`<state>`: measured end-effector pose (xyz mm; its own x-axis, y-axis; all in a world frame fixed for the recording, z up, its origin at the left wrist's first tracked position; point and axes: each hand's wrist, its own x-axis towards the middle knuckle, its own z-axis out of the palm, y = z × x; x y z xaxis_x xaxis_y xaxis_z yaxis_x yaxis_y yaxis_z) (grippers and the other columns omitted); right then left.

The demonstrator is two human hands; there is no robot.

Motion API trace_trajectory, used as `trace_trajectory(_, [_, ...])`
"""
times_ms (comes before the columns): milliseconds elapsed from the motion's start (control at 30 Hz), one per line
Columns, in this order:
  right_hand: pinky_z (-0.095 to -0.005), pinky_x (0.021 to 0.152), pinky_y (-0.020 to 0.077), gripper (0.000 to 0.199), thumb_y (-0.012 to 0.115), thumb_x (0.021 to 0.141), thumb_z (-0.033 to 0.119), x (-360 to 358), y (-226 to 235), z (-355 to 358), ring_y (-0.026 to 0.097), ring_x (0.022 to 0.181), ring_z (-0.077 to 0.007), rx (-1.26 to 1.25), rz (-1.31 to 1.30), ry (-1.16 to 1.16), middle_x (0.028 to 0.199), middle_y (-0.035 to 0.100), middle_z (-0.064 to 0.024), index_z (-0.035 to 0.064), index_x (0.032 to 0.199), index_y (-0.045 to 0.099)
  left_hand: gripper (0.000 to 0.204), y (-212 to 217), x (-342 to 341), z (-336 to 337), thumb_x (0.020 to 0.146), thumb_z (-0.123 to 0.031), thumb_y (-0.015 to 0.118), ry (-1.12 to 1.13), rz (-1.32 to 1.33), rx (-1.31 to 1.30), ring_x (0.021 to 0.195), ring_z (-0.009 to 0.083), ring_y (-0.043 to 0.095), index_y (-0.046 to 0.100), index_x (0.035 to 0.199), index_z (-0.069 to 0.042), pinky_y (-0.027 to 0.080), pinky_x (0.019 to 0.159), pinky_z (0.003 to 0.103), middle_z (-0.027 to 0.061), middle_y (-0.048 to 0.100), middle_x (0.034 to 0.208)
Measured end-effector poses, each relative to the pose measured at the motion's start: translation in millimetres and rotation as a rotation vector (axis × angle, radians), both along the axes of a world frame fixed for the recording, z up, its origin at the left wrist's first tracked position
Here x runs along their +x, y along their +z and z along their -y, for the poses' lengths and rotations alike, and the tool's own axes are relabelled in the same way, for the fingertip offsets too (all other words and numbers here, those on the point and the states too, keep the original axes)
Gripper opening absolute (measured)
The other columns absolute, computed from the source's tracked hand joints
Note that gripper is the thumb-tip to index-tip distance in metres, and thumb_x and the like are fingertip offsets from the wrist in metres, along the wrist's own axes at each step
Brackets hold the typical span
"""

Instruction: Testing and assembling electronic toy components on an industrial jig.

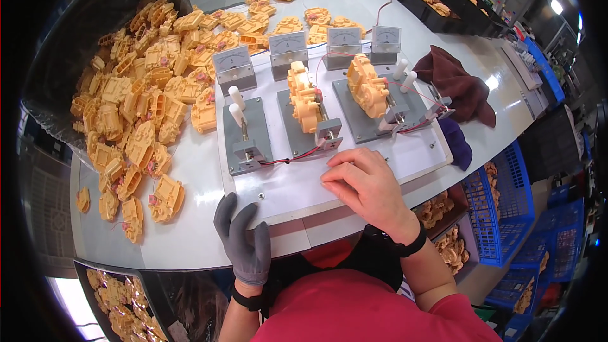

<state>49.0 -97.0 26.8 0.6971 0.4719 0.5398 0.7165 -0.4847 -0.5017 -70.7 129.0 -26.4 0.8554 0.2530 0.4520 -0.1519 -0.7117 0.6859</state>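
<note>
My left hand, in a grey glove, rests at the near left edge of a white board, its fingers apart and nothing in them. My bare right hand lies over the board's near part, fingers curled together, with nothing visible in them. Just beyond it, a yellow plastic gear housing stands upright on the middle grey test fixture. Another yellow housing stands on the right fixture. The left fixture bears two white pegs and no housing.
Several analog meters line the board's back. A large heap of yellow housings spills from a black bin at the left. A brown cloth and a purple cloth lie at the right. Blue crates stand below.
</note>
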Motion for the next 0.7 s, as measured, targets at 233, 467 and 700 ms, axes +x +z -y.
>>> trace_trajectory(233, [-0.0353, 0.084, 0.0463, 0.013, 0.077, 0.08, 0.011, 2, -6, -1, 0.061, 0.094, -0.0242, 0.0, 0.0, -0.004, 0.102, 0.063, -0.002, 0.0121, 0.09, 0.069, 0.031, -6, 2, -1, 0.093, -0.011, 0.055, -0.015, -0.01, -0.015, 0.135, 0.0353, 0.043, 0.059, 0.121, 0.0, 0.035, 0.111, 0.042, 0.0223, 0.042, 0.145])
trace_trajectory(467, [-0.0383, 0.085, 0.0462, 0.012, 0.072, 0.085, 0.018, 3, -10, -6, 0.061, 0.097, -0.0249, 0.097, -0.002, 0.064, 0.102, 0.06, -0.0035, 0.0105, 0.091, 0.064, 0.033, -22, -1, -17, 0.088, -0.006, 0.059, 0.068, 0.119, -0.053, 0.129, 0.0343, 0.049, 0.061, 0.12, 0.003, 0.04, 0.106, 0.042, 0.0216, 0.05, 0.139])
trace_trajectory(700, [-0.0386, 0.088, 0.0431, 0.01, 0.069, 0.088, 0.017, 3, -16, 7, 0.057, 0.101, -0.024, 0.186, -0.105, 0.065, 0.1, 0.057, -0.0048, 0.0109, 0.09, 0.062, 0.026, 8, 7, 10, 0.098, -0.021, 0.065, 0.133, 0.185, 0.173, 0.118, 0.0366, 0.053, 0.071, 0.111, 0.002, 0.045, 0.099, 0.047, 0.0234, 0.056, 0.127])
